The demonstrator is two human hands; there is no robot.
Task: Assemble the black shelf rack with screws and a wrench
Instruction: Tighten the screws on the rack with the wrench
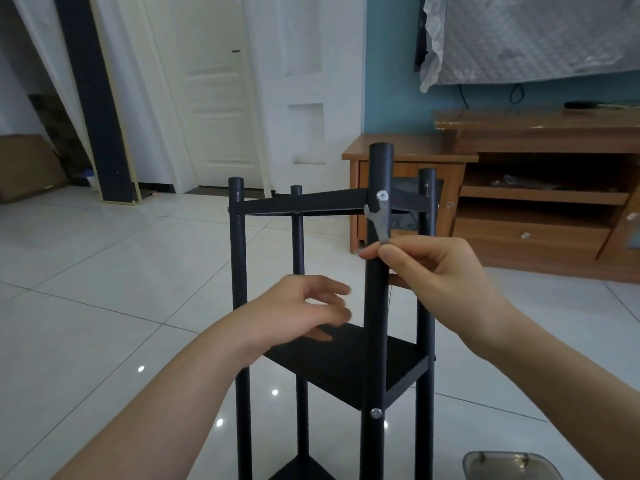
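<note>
On a tiled floor, the right hand pinches a wrench below the top screw of the black shelf rack; the left hand hovers, fingers loose. Seating it squarely should prevent slipping.

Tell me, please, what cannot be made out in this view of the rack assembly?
Head view:
- Left hand: fingers motion-blurred, contact with middle shelf unclear.
- Wrench: lower end hidden by right hand's pinch.
- Black rack: feet cut off by bottom edge.
- Grey container: cropped at bottom edge, contents unreadable.
</note>
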